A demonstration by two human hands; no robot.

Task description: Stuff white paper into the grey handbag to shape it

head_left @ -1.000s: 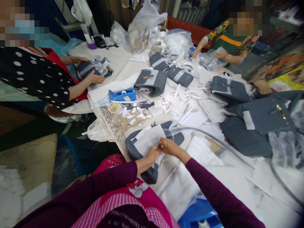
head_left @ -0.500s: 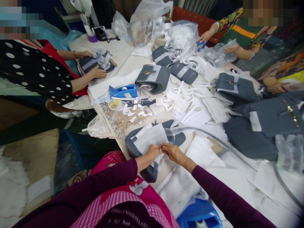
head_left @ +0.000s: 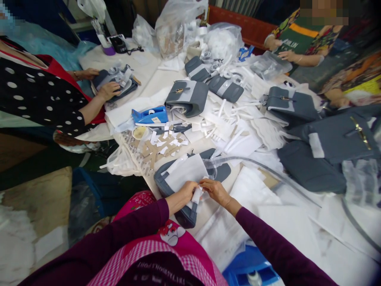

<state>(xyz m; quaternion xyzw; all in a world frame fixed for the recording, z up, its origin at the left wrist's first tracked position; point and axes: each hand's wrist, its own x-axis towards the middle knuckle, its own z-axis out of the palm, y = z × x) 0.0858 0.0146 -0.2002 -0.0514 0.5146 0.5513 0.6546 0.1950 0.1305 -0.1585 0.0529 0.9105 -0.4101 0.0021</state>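
A dark grey handbag (head_left: 162,180) lies at the near table edge, with a white sheet (head_left: 186,172) over its top. Across its right side, my left hand (head_left: 188,191) and my right hand (head_left: 216,191) meet, fingers closed in a pinch. Between them is a white wrapping strip (head_left: 196,195) around a narrow grey part of the bag, probably its strap. The fingertips partly hide the strip's upper end. A long grey strap (head_left: 262,166) in clear film runs from the bag to the right.
Cardboard and paper scraps (head_left: 162,147), a blue tape dispenser (head_left: 150,115) and a round tub (head_left: 139,132) lie beyond the bag. More grey bags (head_left: 187,97) stand mid-table and at right (head_left: 312,167). Another blue dispenser (head_left: 251,268) is near me. Co-workers' hands (head_left: 108,90) work around the table.
My hands stay pinched together at the white strip, and more of the strip shows below them. The co-worker at far right has drawn a hand back from the blue object.
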